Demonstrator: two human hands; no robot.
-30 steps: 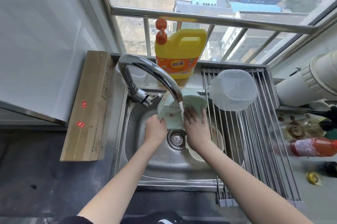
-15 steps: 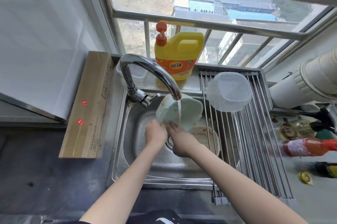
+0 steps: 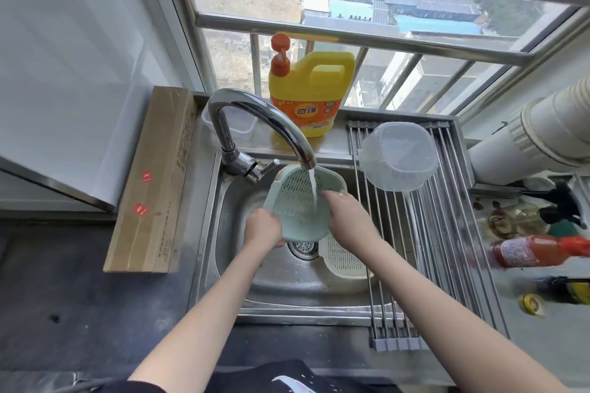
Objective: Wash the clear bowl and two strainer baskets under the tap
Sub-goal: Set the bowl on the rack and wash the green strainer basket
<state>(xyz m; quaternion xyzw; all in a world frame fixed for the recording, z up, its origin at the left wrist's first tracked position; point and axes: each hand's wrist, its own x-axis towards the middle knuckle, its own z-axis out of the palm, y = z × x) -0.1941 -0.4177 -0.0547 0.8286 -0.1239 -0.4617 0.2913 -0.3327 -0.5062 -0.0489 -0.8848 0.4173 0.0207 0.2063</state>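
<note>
A pale green strainer basket (image 3: 295, 204) is held tilted under the running tap (image 3: 306, 160), and water falls into its perforated inside. My left hand (image 3: 263, 228) grips its lower left rim. My right hand (image 3: 346, 217) holds its right edge, fingers curled over the rim. A cream strainer basket (image 3: 343, 260) lies in the sink (image 3: 287, 284) beside the drain, partly hidden under my right arm. The clear bowl (image 3: 399, 154) lies upside down on the roll-up drying rack (image 3: 447, 249) at the sink's right.
A yellow detergent jug (image 3: 311, 95) with an orange pump stands on the ledge behind the tap. A long cardboard box (image 3: 156, 181) lies left of the sink. Bottles, one with a red label (image 3: 539, 250), crowd the counter at right. A white pipe (image 3: 536, 140) crosses above them.
The green basket has been turned so its inside faces up under the stream. My right hand has shifted from its lower rim to its right edge, and my left hand has stayed at the lower left rim.
</note>
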